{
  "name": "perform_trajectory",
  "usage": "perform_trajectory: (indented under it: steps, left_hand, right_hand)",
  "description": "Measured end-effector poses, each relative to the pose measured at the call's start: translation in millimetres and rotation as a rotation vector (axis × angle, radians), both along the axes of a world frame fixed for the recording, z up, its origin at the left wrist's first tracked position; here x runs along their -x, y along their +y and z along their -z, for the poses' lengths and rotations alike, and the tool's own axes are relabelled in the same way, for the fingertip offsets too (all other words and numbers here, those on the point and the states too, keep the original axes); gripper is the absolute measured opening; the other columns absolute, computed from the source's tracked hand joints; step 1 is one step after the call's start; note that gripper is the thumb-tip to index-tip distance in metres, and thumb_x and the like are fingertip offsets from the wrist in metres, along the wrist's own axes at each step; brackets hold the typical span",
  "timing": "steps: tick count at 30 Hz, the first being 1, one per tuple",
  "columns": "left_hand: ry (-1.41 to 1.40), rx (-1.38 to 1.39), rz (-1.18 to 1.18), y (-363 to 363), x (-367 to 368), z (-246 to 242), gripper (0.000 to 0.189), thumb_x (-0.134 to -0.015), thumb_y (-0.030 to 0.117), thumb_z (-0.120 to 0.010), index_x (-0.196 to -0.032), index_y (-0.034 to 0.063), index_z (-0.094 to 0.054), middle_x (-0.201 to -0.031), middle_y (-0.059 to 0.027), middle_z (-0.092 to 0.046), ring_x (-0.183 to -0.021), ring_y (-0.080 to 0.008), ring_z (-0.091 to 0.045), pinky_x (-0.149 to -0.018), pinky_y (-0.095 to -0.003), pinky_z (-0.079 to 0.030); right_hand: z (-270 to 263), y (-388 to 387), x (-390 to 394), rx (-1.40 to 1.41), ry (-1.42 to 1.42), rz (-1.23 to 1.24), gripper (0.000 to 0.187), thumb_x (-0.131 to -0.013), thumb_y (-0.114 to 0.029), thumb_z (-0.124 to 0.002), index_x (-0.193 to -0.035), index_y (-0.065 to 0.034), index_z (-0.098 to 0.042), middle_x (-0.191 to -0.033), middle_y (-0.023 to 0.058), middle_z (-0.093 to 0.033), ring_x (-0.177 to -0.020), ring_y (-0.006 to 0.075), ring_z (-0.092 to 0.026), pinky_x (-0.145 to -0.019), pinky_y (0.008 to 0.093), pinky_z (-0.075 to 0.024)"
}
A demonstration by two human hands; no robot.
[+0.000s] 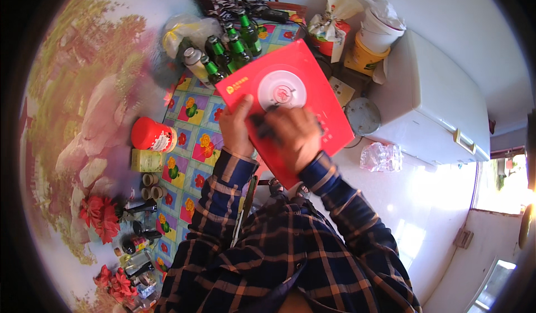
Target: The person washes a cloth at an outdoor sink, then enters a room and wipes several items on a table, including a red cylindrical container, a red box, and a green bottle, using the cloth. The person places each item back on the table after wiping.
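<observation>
A flat red box [322,91] with a pale round emblem and some writing is held tilted in front of my body. My left hand [237,126] grips its left edge, with the thumb lying on top. Over the box's lower middle is my right hand [295,135], blurred, its fingers curled around a dark, crumpled thing [264,126] that looks like a cloth; its exact kind is unclear. Green glass bottles [238,49] stand just beyond the box's upper left edge, beside a metallic spray can [196,62].
On the left, a table with a flowered cover [197,145] bears a red-lidded jar [153,135], a green carton [146,160] and small cups [150,185]. A white chest freezer [431,103], stacked buckets [368,45] and clear plastic packaging [381,157] are on the right.
</observation>
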State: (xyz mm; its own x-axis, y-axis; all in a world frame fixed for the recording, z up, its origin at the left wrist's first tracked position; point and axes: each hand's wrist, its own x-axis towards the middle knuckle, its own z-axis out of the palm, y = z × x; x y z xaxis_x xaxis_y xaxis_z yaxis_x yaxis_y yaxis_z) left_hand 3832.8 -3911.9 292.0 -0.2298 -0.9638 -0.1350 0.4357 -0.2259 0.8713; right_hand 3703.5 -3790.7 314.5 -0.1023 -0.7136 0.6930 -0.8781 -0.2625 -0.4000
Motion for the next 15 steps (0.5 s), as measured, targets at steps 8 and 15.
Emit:
perform_trajectory:
  steps: [8,15]
  left_hand:
    - [0.134,-0.151,-0.055,-15.5,-26.4,-14.0,0.041,-0.098,0.024,-0.075,-0.129,-0.0013,-0.065,-0.121,-0.0129,-0.073,-0.105,-0.0265,-0.074,-0.087,-0.0414,-0.061]
    - [0.169,-0.307,0.019,3.4,-6.0,13.6,0.049,-0.105,0.039,-0.064,-0.139,0.0035,-0.059,-0.133,-0.0109,-0.07,-0.118,-0.0269,-0.069,-0.097,-0.0414,-0.058]
  right_hand:
    - [20.4,68.2,39.5,0.046,-0.193,0.26,0.055,-0.064,0.011,-0.072,-0.115,-0.0072,-0.074,-0.11,0.0148,-0.07,-0.099,0.0347,-0.067,-0.087,0.0427,-0.0559]
    - [14.3,34.0,69.7,0.211,-0.983,0.574,0.018,-0.093,-0.004,-0.065,-0.11,-0.0005,-0.062,-0.083,0.0109,-0.062,-0.078,0.0154,-0.058,-0.074,0.0318,-0.0522]
